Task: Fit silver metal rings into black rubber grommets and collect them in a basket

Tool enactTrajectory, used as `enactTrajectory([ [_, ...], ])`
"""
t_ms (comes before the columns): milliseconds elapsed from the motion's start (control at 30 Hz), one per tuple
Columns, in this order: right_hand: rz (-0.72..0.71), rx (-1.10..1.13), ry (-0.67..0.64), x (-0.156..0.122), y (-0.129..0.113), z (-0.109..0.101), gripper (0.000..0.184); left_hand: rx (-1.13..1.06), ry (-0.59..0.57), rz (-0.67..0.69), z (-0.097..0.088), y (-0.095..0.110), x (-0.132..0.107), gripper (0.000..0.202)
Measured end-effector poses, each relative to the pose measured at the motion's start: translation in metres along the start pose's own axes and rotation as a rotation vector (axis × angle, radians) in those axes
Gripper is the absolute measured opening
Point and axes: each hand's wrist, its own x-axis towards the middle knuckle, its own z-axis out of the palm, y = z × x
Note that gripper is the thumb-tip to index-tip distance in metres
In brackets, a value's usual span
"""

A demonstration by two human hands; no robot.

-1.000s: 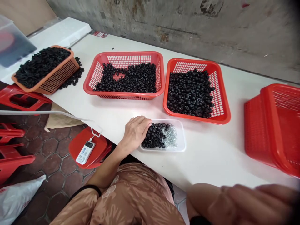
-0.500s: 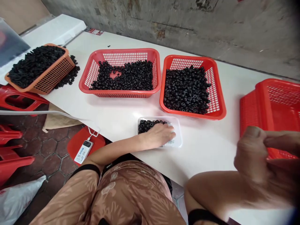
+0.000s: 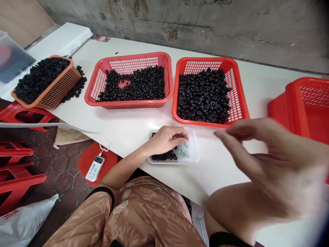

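The left hand (image 3: pixel 167 140), fingers curled, is over 1 clear plastic tray (image 3: pixel 194 147) near the white tabletop's (image 3: pixel 123 120) front edge; whether they grip anything is unclear. The tray holds black rubber rings (image 3: pixel 164 157) and small silvery metal pieces (image 3: pixel 183 151). The blurred right hand (image 3: pixel 267 161) hovers with fingers spread. Along the back edge, 3 red-orange mesh baskets (image 3: pixel 128 60) hold more rings.

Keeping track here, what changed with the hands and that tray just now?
The left hand moved from the left of the clear tray to over its middle; the black rings now lie mostly along its near side. The right hand rose, blurred, above the table. The red baskets stayed put.
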Motion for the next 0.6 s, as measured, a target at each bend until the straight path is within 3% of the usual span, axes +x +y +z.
enactTrajectory([
  [100,-0.153,-0.050,-0.291,0.011,0.005,0.015,0.013,-0.473,0.077,-0.097,-0.001,0.001,-0.007,0.014],
  [233,-0.202,-0.037,-0.477,0.018,0.013,0.033,0.012,-0.690,0.196,-0.136,0.004,0.003,-0.013,0.037],
  [333,-0.203,-0.046,-0.532,0.019,0.012,0.041,0.012,-0.718,0.248,-0.147,0.004,0.006,-0.017,0.040],
  [600,-0.215,-0.008,-0.530,0.020,0.006,0.046,0.015,-0.681,0.303,-0.106,0.003,0.008,-0.025,0.029],
])
